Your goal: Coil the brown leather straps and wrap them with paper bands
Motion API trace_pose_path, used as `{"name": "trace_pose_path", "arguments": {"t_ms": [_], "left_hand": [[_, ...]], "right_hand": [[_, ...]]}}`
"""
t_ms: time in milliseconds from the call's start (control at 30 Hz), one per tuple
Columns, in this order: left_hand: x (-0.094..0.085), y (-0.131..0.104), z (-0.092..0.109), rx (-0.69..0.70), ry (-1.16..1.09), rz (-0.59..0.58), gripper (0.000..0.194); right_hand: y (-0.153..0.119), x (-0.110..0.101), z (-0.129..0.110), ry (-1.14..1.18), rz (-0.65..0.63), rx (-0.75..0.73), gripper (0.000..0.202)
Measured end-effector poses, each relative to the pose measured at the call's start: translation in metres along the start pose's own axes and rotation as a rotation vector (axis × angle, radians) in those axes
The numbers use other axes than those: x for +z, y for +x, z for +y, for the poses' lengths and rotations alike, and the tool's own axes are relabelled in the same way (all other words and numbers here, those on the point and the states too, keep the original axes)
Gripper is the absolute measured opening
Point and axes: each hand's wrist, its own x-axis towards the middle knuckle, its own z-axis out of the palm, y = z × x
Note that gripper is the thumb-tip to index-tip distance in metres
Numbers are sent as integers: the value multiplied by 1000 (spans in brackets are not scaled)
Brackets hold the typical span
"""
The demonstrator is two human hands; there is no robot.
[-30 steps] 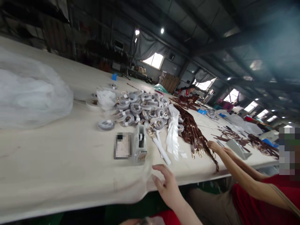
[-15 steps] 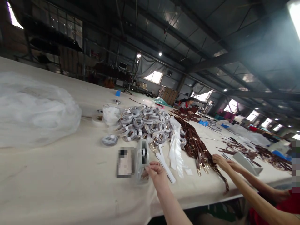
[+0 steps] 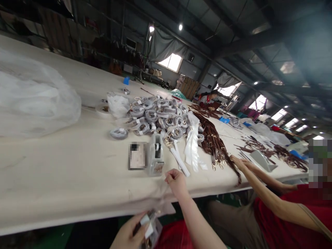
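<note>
My left hand (image 3: 132, 231), low at the table's front edge, is closed around a plastic-wrapped coiled strap (image 3: 153, 231) with a white label on it. My right hand (image 3: 176, 180) is held just in front of the grey tape dispenser (image 3: 156, 157), its thumb and fingers pinched together. What sits in that pinch is too small to make out. Left of the dispenser lies a phone-like flat rectangle (image 3: 137, 156), blurred out. Behind it a heap of plastic-wrapped coiled straps (image 3: 158, 116) covers the table, and one wrapped coil (image 3: 119, 133) lies apart.
White paper strips (image 3: 180, 160) and white plastic bags (image 3: 192, 148) lie right of the dispenser. Brown straps with metal clasps (image 3: 214, 145) are under a co-worker's hands (image 3: 240, 164) at the right. A large clear plastic bag (image 3: 36, 97) rests on the table (image 3: 64, 180) at left.
My right hand has drawn back from the dispenser's front toward me. My left hand has come into view with the wrapped strap. The camera has tipped downward.
</note>
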Motion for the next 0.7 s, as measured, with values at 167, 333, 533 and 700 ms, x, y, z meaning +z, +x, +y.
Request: {"name": "trace_pose_path", "arguments": {"t_ms": [167,333,533,700], "left_hand": [[-1,5,32,-5,-44,129,54],[7,8,42,12,-8,132,53],[13,8,34,4,-14,125,53],[14,6,33,-5,-41,102,56]], "right_hand": [[-67,-20,-14,96,-142,53,31],[-118,-10,-10,340,-327,285,43],[-123,-1,4,348,-340,384,53],[-122,7,13,338,-329,420,57]]}}
